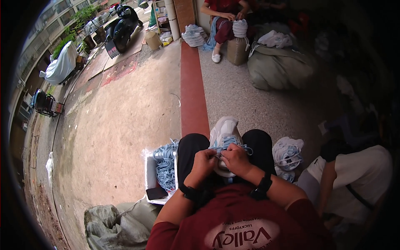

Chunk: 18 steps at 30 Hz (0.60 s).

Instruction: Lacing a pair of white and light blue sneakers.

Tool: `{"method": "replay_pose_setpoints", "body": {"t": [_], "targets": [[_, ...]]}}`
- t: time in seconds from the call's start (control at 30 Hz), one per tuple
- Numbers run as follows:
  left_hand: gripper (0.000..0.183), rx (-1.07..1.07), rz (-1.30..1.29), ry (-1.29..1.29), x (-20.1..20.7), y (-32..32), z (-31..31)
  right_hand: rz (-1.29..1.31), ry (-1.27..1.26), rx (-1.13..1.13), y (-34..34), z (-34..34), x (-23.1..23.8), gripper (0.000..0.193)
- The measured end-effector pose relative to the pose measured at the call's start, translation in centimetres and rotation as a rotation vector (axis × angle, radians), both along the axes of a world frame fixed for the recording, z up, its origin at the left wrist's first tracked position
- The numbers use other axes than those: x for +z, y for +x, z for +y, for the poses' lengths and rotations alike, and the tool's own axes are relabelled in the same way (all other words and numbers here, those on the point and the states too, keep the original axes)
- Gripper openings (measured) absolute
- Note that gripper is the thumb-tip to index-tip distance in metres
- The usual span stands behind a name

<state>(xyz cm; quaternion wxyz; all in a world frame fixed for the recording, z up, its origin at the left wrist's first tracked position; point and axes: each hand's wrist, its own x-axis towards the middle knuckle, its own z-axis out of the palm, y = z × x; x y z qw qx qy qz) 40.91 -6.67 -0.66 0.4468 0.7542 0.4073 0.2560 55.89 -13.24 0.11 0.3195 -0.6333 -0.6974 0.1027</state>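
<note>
A white and grey sneaker sits between my knees, its toe pointing away from me. Light blue laces lie loose across its upper. At its collar end, my left hand has its fingers pinched together on a lace. Close beside it, my right hand is bent in a pinch on the lace too, fingertips nearly meeting those of the left. The exact crossing of the lace between them is too small to make out.
By my left leg stands a white box of blue laces with a dark flat object in it. Laced sneakers are piled at my right. Sacks, a seated co-worker, another person and a scooter surround me.
</note>
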Motion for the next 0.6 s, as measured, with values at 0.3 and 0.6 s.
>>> {"method": "replay_pose_setpoints", "body": {"t": [0.3, 0.6], "targets": [[0.028, 0.034, 0.033, -0.057, 1.5, -0.2, -0.1, 0.603, -0.156, 0.337, 2.0, -2.2, 4.2, 0.005], [0.012, -0.360, 0.292, 0.544, 2.6, 3.7, -0.2, 1.046, -0.669, 0.684, 4.0, -4.5, 5.1, 0.010]]}}
